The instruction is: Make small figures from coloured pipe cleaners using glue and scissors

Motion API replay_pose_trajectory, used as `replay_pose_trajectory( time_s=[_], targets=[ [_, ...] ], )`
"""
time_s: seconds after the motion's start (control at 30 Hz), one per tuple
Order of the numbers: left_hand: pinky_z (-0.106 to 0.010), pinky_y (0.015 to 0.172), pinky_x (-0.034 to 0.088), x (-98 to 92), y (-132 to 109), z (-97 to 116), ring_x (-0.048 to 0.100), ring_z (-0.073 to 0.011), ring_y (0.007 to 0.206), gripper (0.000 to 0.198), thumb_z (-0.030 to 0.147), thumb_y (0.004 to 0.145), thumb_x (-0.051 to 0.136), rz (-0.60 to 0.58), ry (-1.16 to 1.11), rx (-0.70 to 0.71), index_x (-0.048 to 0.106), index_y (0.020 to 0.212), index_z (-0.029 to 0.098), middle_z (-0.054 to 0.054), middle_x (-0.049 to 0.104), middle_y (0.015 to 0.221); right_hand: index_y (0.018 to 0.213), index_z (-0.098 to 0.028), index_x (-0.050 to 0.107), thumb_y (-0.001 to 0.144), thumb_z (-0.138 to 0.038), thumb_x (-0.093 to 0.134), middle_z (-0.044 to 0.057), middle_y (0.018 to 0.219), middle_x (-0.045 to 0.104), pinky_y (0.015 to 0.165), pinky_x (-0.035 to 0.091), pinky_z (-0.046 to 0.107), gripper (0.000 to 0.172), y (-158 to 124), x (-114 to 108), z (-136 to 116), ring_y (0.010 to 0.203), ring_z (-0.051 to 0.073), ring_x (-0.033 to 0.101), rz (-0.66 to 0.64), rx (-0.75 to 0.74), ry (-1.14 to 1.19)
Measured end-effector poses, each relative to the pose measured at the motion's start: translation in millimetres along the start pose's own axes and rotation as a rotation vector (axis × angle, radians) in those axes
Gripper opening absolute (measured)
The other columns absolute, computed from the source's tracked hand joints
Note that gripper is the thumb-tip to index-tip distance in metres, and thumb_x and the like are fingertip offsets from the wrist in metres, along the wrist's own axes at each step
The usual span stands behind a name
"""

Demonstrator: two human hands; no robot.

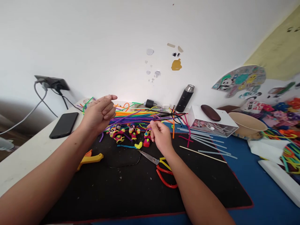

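Raised at the left, my left hand (102, 109) is closed, fingers curled in; I cannot make out anything in it. My right hand (161, 137) is also closed, thumb and fingertips together beside a small pink, blue and yellow figure (147, 141); whether it pinches a part of it is unclear. Two similar bright figures, one larger (117, 134) and one smaller (133, 132), lie between my hands. In front of them rests a blue pipe cleaner with a coiled yellow end (138, 145). Open-bladed scissors (150, 157) with red and yellow handles lie below my right hand.
Bundled pipe cleaners (136, 118) lie behind the figures on the black mat (131, 193). A yellow-orange tool (91, 158) and a phone (64, 125) are left. Right are glue sticks (211, 143), a wooden stick (203, 154), a white box (225, 117) and a black flask (185, 98).
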State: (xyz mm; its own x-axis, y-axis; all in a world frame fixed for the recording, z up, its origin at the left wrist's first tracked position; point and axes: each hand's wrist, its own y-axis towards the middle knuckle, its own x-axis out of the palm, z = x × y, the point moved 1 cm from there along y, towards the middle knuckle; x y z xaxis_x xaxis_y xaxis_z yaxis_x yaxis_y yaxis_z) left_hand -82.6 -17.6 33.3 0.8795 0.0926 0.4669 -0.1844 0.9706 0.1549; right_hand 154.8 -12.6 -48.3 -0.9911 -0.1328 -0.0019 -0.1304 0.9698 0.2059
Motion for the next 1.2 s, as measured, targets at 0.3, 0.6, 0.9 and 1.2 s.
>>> replay_pose_trajectory(
  time_s=[0.3,0.6,0.9,1.2],
  targets=[
    [-0.015,0.039,0.024,5.0,-4,-1,0.024,-0.0051,0.038,0.007,0.014,0.095,0.067,-0.057,-0.022,-0.01,0.071,0.094,0.008,0.01,0.034,0.044,0.082,-0.02,0.066,0.097,-0.063,0.058,-0.008,0.048,0.05,0.042,0.035,0.023,0.046,8,3,-13,0.038,0.01,0.044,-0.055,0.01,-0.033],
    [-0.015,0.04,0.027,9.6,-8,3,0.026,-0.0057,0.039,0.012,0.012,0.098,0.061,-0.074,-0.007,-0.023,0.071,0.095,0.008,0.009,0.033,0.045,0.089,-0.022,0.068,0.107,-0.047,0.046,-0.004,0.063,0.066,0.06,0.043,0.024,0.038,4,-78,-14,0.058,0.014,0.063,-0.158,0.071,-0.901],
    [-0.014,0.039,0.027,6.7,-10,0,0.027,-0.0053,0.039,0.011,0.019,0.094,0.069,-0.14,0.017,-0.049,0.073,0.094,0.009,0.01,0.034,0.045,0.098,-0.021,0.077,0.101,-0.031,0.061,0.008,0.095,0.08,0.071,0.041,0.029,0.019,-8,-159,-27,0.091,0.025,0.072,-0.079,0.213,-1.367],
    [-0.015,0.039,0.026,10.1,-11,4,0.025,-0.0054,0.039,0.012,0.023,0.09,0.074,-0.134,0.042,-0.065,0.075,0.09,0.011,0.01,0.032,0.044,0.104,-0.019,0.077,0.1,-0.028,0.064,0.014,0.103,0.08,0.078,0.044,0.032,0.017,-5,-157,-5,0.1,0.029,0.073,-0.172,0.301,-1.565]
  ],
)
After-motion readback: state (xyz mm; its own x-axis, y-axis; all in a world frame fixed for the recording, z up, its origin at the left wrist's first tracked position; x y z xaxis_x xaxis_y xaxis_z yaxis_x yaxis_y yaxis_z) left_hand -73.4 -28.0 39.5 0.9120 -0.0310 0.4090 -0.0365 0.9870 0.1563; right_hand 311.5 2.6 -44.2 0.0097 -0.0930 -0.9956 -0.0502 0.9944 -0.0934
